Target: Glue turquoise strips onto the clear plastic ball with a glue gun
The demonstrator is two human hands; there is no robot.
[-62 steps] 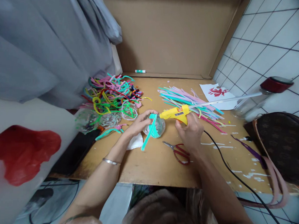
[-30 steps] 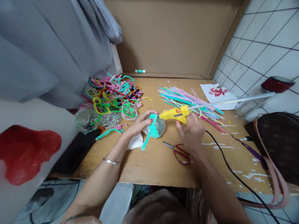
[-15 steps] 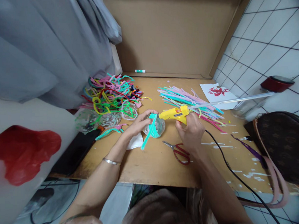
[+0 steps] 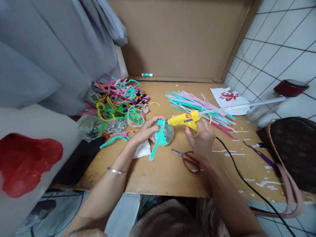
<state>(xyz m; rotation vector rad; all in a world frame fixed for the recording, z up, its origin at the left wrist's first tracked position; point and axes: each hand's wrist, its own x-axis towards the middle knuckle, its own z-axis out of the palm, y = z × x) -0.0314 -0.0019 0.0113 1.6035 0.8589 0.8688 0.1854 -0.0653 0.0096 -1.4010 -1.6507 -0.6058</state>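
My right hand (image 4: 202, 138) is wrapped around a yellow hot glue gun (image 4: 182, 120), and a long clear glue stick (image 4: 241, 103) juts from its back. The gun's nozzle points left, at or very close to the upper edge of a clear round container (image 4: 169, 135). Teal pipe cleaners (image 4: 160, 137) cover part of that container, with one end hanging down toward the table. The fingers of my left hand (image 4: 148, 129) are closed on the teal pipe cleaner at the container's top left. Just below the gun lie red-handled scissors (image 4: 189, 161).
Tangled colourful pipe cleaners (image 4: 117, 99) are heaped at the left, beside clear round containers (image 4: 116, 126). Straight pipe cleaners (image 4: 197, 106) lie behind the gun. A black cord (image 4: 234, 166) runs right, near a brown handbag (image 4: 296, 151). A jar with a red lid (image 4: 291, 88) stands by the tiled wall.
Both hands, the glue gun and the container hold nearly the same positions. The hanging teal end sits very slightly lower, and the whole view has shifted a little.
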